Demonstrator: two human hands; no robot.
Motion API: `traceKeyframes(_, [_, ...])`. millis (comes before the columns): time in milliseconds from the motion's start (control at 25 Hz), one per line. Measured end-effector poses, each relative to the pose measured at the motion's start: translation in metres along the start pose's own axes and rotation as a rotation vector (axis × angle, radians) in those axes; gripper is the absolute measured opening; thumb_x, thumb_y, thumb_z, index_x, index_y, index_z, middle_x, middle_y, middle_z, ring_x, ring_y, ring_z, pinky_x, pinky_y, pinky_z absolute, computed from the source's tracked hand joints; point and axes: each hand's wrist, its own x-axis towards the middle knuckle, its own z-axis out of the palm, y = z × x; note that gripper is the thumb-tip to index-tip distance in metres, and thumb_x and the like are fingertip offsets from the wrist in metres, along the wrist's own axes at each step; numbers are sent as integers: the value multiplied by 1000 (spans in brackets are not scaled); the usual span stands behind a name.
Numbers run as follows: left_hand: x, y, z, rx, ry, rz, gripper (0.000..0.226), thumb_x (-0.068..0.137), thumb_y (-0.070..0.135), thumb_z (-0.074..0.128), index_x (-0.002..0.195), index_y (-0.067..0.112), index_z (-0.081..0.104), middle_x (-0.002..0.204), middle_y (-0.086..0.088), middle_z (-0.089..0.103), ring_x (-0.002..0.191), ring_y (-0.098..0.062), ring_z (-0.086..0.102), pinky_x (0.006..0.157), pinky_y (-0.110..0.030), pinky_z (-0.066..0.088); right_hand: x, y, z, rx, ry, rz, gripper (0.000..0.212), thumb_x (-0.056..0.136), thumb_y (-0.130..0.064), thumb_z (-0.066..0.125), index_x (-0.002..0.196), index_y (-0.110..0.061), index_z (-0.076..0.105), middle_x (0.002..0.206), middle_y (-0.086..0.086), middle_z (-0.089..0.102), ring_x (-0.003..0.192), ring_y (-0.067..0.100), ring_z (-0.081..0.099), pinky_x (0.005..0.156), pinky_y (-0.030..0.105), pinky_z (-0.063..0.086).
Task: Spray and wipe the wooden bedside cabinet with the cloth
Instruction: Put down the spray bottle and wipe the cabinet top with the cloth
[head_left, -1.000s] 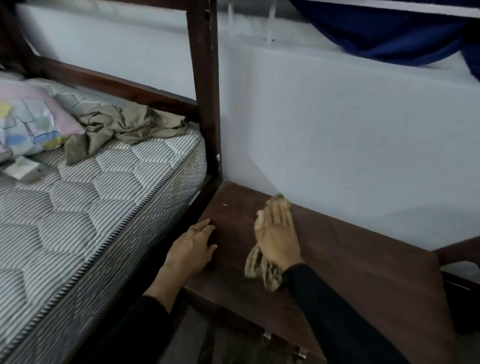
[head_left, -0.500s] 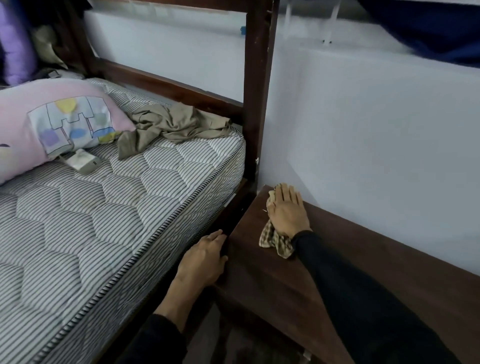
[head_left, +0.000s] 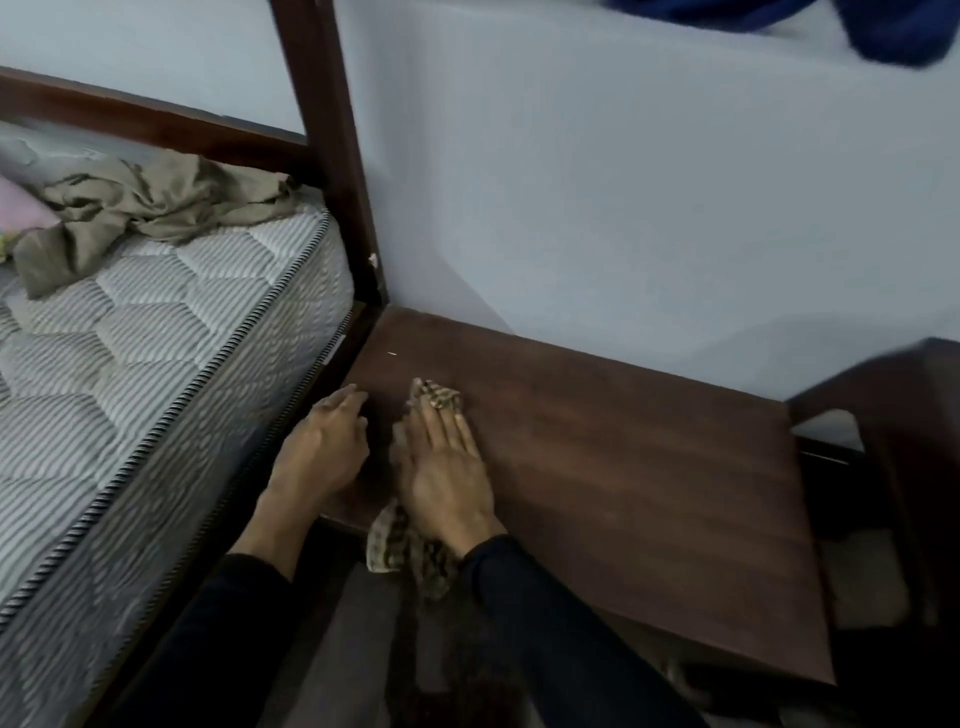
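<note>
The dark wooden bedside cabinet (head_left: 623, 467) stands against the pale wall, its flat top filling the centre and right of the head view. My right hand (head_left: 447, 467) lies flat, palm down, near the top's front-left corner, pressing a checked brown cloth (head_left: 436, 396) onto the wood. The cloth shows beyond my fingertips and hangs over the front edge below my wrist. My left hand (head_left: 322, 447) rests with fingers together on the cabinet's left edge, beside the bed frame. No spray bottle is in view.
A bed with a striped quilted mattress (head_left: 130, 374) sits left of the cabinet, with a crumpled khaki garment (head_left: 156, 202) on it. A dark wooden bedpost (head_left: 332, 150) rises at the cabinet's back-left corner. Another dark piece of furniture (head_left: 904, 457) stands to the right.
My right hand has drawn the cloth back from the cabinet's far corner by the wall toward the front-left edge. My left hand stays on the left edge.
</note>
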Motion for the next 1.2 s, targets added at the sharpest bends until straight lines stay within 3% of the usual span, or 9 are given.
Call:
traceKeyframes(120, [0, 46, 18, 33, -66, 128, 46, 92, 21, 60, 136, 6, 54, 148, -17, 48, 138, -31, 43, 113, -46, 37, -37, 85, -30, -74, -2, 178, 59, 108, -36, 21, 161, -10, 21, 169, 7, 16, 156, 23, 12, 128, 41, 6])
traceKeyframes(280, [3, 111, 37, -3, -165, 253, 51, 98, 28, 53, 145, 12, 44, 157, -10, 36, 145, -24, 31, 119, -38, 25, -130, 193, -75, -167, 41, 428, 65, 106, -44, 10, 162, -11, 12, 171, 4, 5, 157, 19, 6, 128, 41, 9])
traceKeyframes(440, [1, 156, 48, -16, -189, 361, 50, 100, 27, 49, 147, 13, 41, 159, -7, 32, 147, -22, 27, 120, -35, 22, -194, 229, -89, -203, 89, 688, 68, 104, -46, 9, 162, -9, 15, 171, 8, 3, 158, 22, 1, 128, 43, 8])
traceKeyframes(520, [-3, 164, 54, 3, -216, 384, 50, 100, 28, 48, 147, 14, 40, 160, -6, 31, 148, -22, 26, 121, -36, 22, -193, 196, -76, -218, 66, 673, 66, 105, -43, 10, 161, -11, 19, 170, 9, 5, 157, 24, -4, 127, 45, 8])
traceKeyframes(640, [-7, 166, 58, 19, -246, 407, 50, 100, 29, 47, 148, 17, 38, 160, -4, 29, 148, -21, 26, 121, -37, 22, -190, 158, -74, -158, -24, 429, 62, 106, -42, 17, 163, -19, 10, 169, -1, -4, 157, 17, -8, 128, 39, 5])
traceKeyframes(800, [-8, 168, 60, 60, -249, 428, 51, 100, 31, 46, 149, 18, 36, 161, -3, 28, 148, -20, 25, 121, -36, 21, -142, 257, -114, -220, 117, 535, 60, 109, -40, 19, 162, -15, 7, 171, 5, -2, 157, 19, -6, 128, 39, 3])
traceKeyframes(880, [-15, 178, 66, 71, -282, 449, 52, 101, 32, 46, 150, 20, 34, 162, -2, 26, 148, -19, 23, 121, -35, 20, -104, 307, -136, -164, 59, 657, 64, 105, -41, 17, 161, -9, 16, 171, 11, 6, 157, 25, 1, 128, 39, 2])
traceKeyframes(1000, [-24, 198, 73, 42, -288, 490, 53, 101, 33, 46, 150, 21, 34, 162, 0, 25, 149, -18, 22, 120, -35, 21, -83, 326, -139, -147, 33, 653, 62, 107, -38, 22, 161, -7, 17, 170, 12, 11, 157, 28, 5, 128, 41, 3])
traceKeyframes(1200, [-20, 204, 74, 8, -276, 505, 50, 100, 30, 49, 148, 19, 40, 160, -3, 30, 148, -20, 25, 120, -36, 25, -207, 243, -112, -128, 19, 513, 63, 106, -44, 14, 162, -16, 16, 170, 1, 5, 157, 14, -2, 128, 39, 9])
